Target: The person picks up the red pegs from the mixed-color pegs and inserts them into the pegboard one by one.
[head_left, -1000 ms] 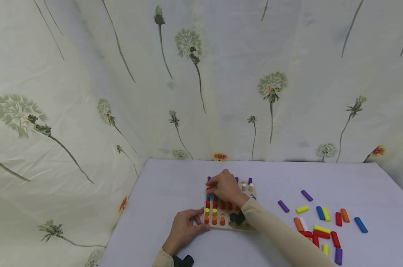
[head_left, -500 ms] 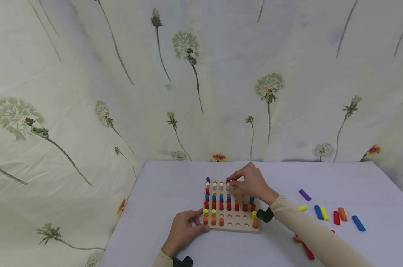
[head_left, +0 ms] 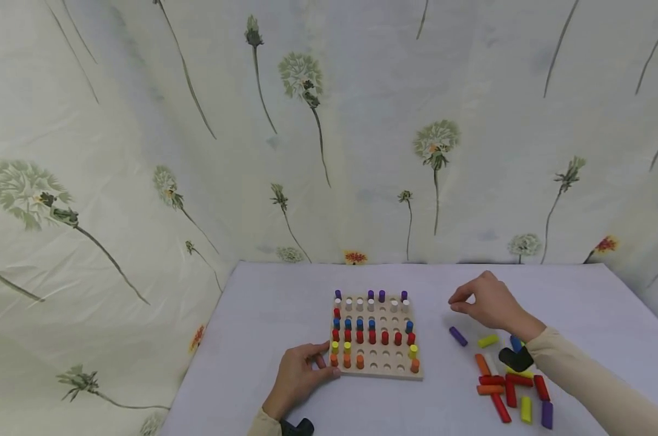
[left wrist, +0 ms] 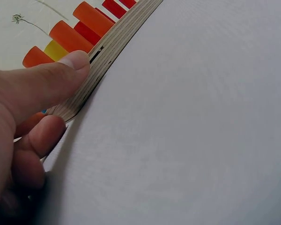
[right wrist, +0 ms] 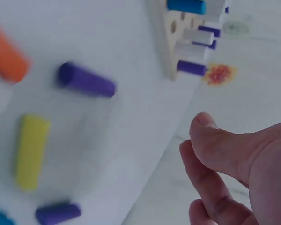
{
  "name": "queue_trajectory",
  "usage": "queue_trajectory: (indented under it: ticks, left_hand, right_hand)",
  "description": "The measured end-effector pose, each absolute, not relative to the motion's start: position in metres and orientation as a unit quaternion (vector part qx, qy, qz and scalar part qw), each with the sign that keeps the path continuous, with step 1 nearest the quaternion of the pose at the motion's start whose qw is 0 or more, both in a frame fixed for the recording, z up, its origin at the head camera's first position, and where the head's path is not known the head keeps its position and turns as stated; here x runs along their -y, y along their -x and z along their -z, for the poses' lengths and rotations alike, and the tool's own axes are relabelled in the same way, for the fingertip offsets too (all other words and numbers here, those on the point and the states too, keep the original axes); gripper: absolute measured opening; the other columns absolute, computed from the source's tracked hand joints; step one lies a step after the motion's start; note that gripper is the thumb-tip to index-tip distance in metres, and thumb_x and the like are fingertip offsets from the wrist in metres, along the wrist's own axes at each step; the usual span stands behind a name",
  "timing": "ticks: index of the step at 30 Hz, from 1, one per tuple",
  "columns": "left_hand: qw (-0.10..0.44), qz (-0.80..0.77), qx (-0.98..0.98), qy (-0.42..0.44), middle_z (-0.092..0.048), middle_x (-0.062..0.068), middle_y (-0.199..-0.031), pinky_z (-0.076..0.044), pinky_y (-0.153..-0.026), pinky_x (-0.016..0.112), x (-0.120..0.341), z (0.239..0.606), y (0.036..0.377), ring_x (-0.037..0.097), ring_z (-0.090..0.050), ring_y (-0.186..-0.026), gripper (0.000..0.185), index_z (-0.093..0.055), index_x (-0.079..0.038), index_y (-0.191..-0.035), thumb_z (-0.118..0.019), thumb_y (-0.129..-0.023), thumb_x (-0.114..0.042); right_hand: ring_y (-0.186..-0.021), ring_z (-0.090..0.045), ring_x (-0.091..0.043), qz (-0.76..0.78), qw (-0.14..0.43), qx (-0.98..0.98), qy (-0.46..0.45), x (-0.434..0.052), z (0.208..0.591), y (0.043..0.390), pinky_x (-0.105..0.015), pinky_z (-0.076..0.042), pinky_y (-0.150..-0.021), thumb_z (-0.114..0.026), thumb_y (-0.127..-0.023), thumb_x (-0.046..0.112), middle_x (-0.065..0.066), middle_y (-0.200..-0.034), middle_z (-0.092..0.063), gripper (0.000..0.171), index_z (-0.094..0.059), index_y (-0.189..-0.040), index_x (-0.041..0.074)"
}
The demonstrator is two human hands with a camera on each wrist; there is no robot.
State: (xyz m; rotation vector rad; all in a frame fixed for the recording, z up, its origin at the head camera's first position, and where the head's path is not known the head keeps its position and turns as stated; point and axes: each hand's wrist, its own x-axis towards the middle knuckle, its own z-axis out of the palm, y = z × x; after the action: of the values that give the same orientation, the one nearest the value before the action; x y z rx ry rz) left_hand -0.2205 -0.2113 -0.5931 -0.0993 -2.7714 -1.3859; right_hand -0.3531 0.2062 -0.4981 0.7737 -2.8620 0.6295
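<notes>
My left hand (head_left: 303, 372) grips the near left corner of a wooden pegboard (head_left: 380, 373), thumb on the front edge (left wrist: 96, 70) and curled fingers at the side. Upright pegs stand in its rows: orange pegs (head_left: 360, 361) at the front, then yellow, red, blue, white and purple pegs (head_left: 382, 295) at the back, with several bare holes among them. Away to the right, my right hand (head_left: 495, 306) hovers above the table, thumb and forefinger close together and nothing between them. A purple peg (right wrist: 86, 80) and a yellow peg (right wrist: 33, 152) lie below it.
Loose pegs lie scattered on the right of the white-covered table (head_left: 285, 303), including a red peg (head_left: 500, 408), an orange peg (head_left: 489, 390) and a purple peg (head_left: 547, 415). My right forearm covers part of this group. A dandelion-patterned curtain (head_left: 362, 151) hangs behind the table.
My right hand has moved from the left back of the board, along its back row, to the right over the loose pegs. My left hand has stayed at the board's corner.
</notes>
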Motion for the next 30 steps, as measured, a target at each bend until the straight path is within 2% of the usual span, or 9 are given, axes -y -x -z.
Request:
queue_trajectory:
  ticks: [4,9,16,23,30]
  left_hand:
    - [0.020,0.447,0.893,0.038,-0.066,-0.011,-0.078,-0.031,-0.053,0.021,0.210,0.594,0.220,0.005,-0.046,-0.059,0.059,-0.077,-0.012,-0.130,-0.093,-0.080,-0.039]
    - [0.026,0.441,0.896,0.043,-0.066,-0.011,-0.078,-0.031,-0.053,0.021,0.211,0.594,0.222,0.004,-0.045,-0.058,0.059,-0.077,-0.012,-0.130,-0.093,-0.080,-0.039]
    - [0.033,0.440,0.896,0.044,-0.066,-0.011,-0.078,-0.030,-0.052,0.021,0.213,0.593,0.223,0.003,-0.045,-0.057,0.059,-0.077,-0.011,-0.130,-0.093,-0.080,-0.038]
    - [0.035,0.434,0.900,0.037,-0.066,-0.011,-0.079,-0.029,-0.052,0.021,0.213,0.595,0.224,0.003,-0.043,-0.057,0.059,-0.077,-0.012,-0.130,-0.093,-0.080,-0.041]
    - [0.033,0.441,0.896,0.037,-0.066,-0.011,-0.079,-0.031,-0.052,0.020,0.211,0.597,0.221,0.003,-0.045,-0.058,0.060,-0.077,-0.012,-0.130,-0.093,-0.079,-0.041]
  right_hand:
    - [-0.093,-0.051,-0.025,-0.188,0.031,0.950,-0.246,-0.239,0.500,0.338,-0.036,-0.036,-0.073,-0.087,-0.087,0.020,0.011,-0.084,-0.078,0.004,-0.086,-0.090,0.018]
    - [-0.093,-0.050,-0.024,-0.165,-0.017,0.963,-0.211,-0.271,0.499,0.322,-0.034,-0.037,-0.073,-0.087,-0.087,0.021,0.010,-0.086,-0.077,0.009,-0.085,-0.094,0.016]
    - [-0.097,-0.049,-0.037,-0.136,-0.012,0.980,-0.147,-0.317,0.509,0.317,-0.047,-0.040,-0.076,-0.090,-0.082,0.022,0.005,-0.083,-0.073,0.028,-0.082,-0.104,0.007]
    - [-0.094,-0.050,-0.041,-0.115,-0.019,0.985,-0.129,-0.338,0.523,0.310,-0.059,-0.040,-0.083,-0.093,-0.078,0.019,0.000,-0.081,-0.072,0.036,-0.079,-0.106,0.000]
    - [-0.093,-0.050,-0.041,-0.110,-0.040,0.988,-0.097,-0.345,0.538,0.302,-0.053,-0.041,-0.080,-0.095,-0.076,0.031,0.001,-0.082,-0.072,0.048,-0.078,-0.106,-0.002]
